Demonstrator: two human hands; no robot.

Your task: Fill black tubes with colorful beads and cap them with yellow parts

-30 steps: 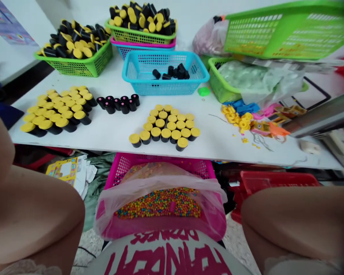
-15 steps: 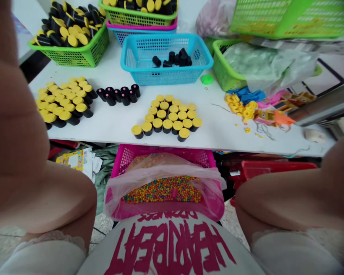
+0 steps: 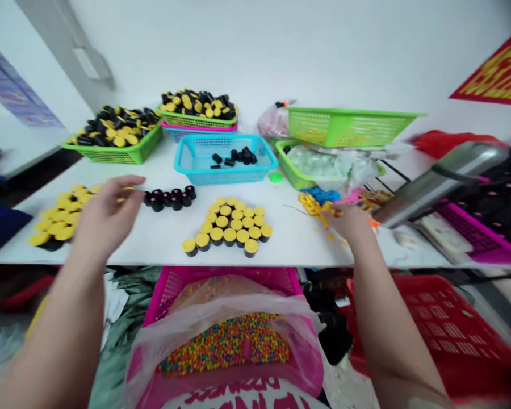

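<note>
My left hand (image 3: 111, 213) is over the left group of black tubes with yellow caps (image 3: 62, 216), thumb and fingers apart, holding nothing that I can see. A yellow cap shows between thumb and forefinger. My right hand (image 3: 349, 220) is at a pile of small yellow pieces (image 3: 310, 203), its fingers blurred and partly hidden among them. Between the hands stand a second group of yellow-capped tubes (image 3: 234, 222) and several uncapped black tubes (image 3: 176, 197) with pink inside.
Behind are a blue basket (image 3: 225, 176) with black tubes, a green basket (image 3: 123, 152) of capped tubes and another green basket (image 3: 353, 128). A metal cylinder (image 3: 434, 187) leans at right. Below the table edge, a pink basket (image 3: 296, 278) holds a bag of colored beads (image 3: 238, 341).
The view has tilted up. My hands, close to the camera before, have reached forward over the table, left to the capped tubes, right to the yellow pile.
</note>
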